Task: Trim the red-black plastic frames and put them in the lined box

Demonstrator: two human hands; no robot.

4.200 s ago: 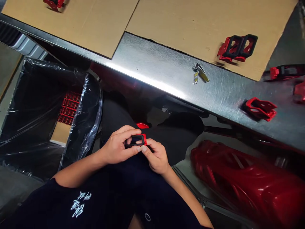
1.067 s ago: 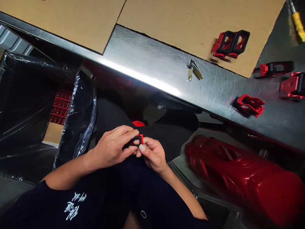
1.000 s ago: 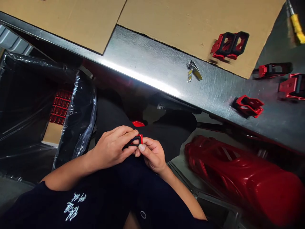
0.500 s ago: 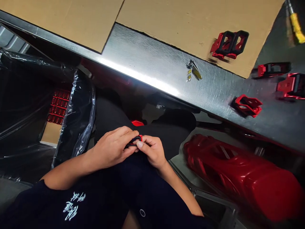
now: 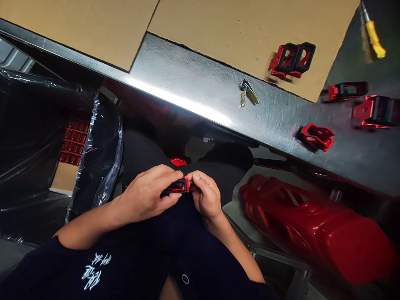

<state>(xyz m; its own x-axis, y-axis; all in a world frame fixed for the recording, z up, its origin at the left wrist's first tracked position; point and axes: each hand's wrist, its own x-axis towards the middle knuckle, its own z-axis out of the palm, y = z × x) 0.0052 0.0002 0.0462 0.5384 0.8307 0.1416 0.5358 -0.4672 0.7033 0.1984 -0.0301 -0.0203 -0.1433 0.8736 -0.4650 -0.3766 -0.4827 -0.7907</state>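
Both my hands are held together over my lap, gripping a small rectangular black frame with red ends (image 5: 178,186). My left hand (image 5: 145,193) pinches its left side between thumb and fingers. My right hand (image 5: 204,193) closes on its red right end, with the fingertips curled over it. The frame's opening shows between my hands, and part of its edge is hidden by my fingers. A small glossy red piece (image 5: 178,161) lies just beyond my hands on my dark clothing.
A steel table edge (image 5: 187,96) with cardboard sheets (image 5: 237,37) runs ahead, bearing several red-and-black parts (image 5: 292,60), a small metal clip (image 5: 246,93) and a yellow-handled tool (image 5: 373,39). A large glossy red moulded part (image 5: 312,225) lies right; a plastic-lined box (image 5: 71,141) holding red parts stands left.
The frame has turned flatter, so its opening shows again. My right hand has shifted its grip, fingertips now over the red end. The whole view has drifted, moving the table items left.
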